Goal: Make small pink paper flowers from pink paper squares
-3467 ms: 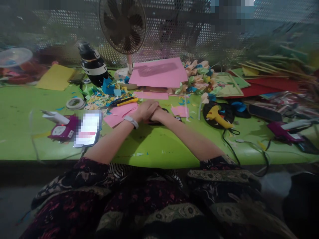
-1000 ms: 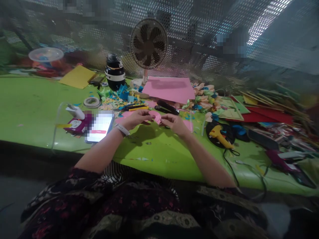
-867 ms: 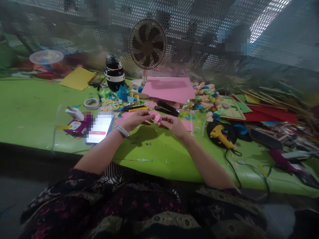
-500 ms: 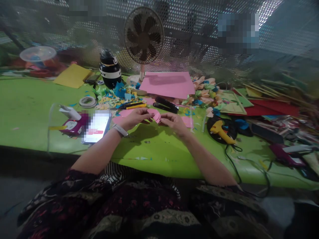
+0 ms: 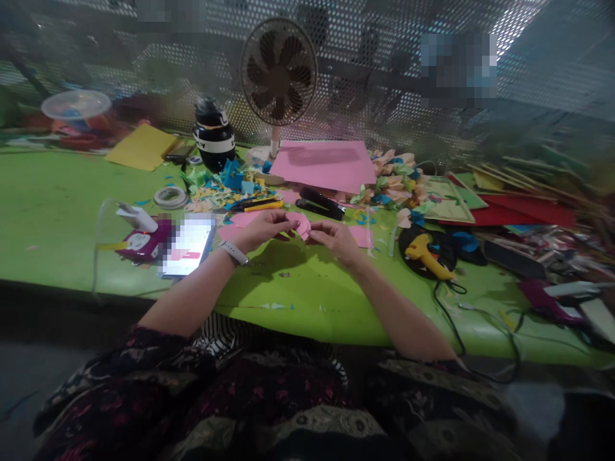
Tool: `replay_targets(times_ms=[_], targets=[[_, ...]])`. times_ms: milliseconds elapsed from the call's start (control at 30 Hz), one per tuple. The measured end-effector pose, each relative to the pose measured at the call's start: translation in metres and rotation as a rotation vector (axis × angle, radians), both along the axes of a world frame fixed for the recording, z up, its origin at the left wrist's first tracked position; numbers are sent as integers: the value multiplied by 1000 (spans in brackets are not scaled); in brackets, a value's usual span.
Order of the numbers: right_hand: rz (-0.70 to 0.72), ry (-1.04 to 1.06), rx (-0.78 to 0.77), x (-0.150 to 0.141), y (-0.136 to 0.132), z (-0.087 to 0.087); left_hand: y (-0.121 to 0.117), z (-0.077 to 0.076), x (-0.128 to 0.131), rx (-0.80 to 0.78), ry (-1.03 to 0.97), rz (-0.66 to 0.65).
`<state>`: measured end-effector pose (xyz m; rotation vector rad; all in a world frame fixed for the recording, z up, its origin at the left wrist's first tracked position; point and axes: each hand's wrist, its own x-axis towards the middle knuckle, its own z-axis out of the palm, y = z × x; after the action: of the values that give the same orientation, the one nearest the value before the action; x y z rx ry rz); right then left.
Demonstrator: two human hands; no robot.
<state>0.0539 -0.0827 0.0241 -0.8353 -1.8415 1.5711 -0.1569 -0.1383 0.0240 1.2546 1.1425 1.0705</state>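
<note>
So the left hand [image 5: 273, 229] had its thumb and fingers pinched on one side of a small rounded pink paper piece [image 5: 302, 224], and the right hand [image 5: 332, 238] had its fingertips closed on the other side. The piece sat right between the two hands, above the green tabletop [image 5: 298, 288]. There was a white wristband [image 5: 234, 252] on the left wrist.

Just beyond the hands lay a black stapler [image 5: 321, 203], its arms spread apart, with a yellow cutter [image 5: 263, 205] near it on the left. Behind those was a big pink sheet [image 5: 324, 165], with crumpled paper pieces [image 5: 391, 176] heaped beside its right edge and a pile of colorful scraps [image 5: 225, 186] over to the left. The fan [image 5: 278, 73] and a black bottle [image 5: 214, 137] stood upright at the back.

Left of the left forearm was a lit phone [image 5: 188, 246], with a tape roll [image 5: 171, 197] beyond it. Way off right, a yellow glue gun [image 5: 427, 256] rested on a round black pad [image 5: 407, 262].
</note>
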Motion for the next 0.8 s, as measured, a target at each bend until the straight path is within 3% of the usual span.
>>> replay_targets(times_ms=[800], targets=[[-3, -41, -14, 0, -6, 5, 1, -3, 2, 49, 55, -21]])
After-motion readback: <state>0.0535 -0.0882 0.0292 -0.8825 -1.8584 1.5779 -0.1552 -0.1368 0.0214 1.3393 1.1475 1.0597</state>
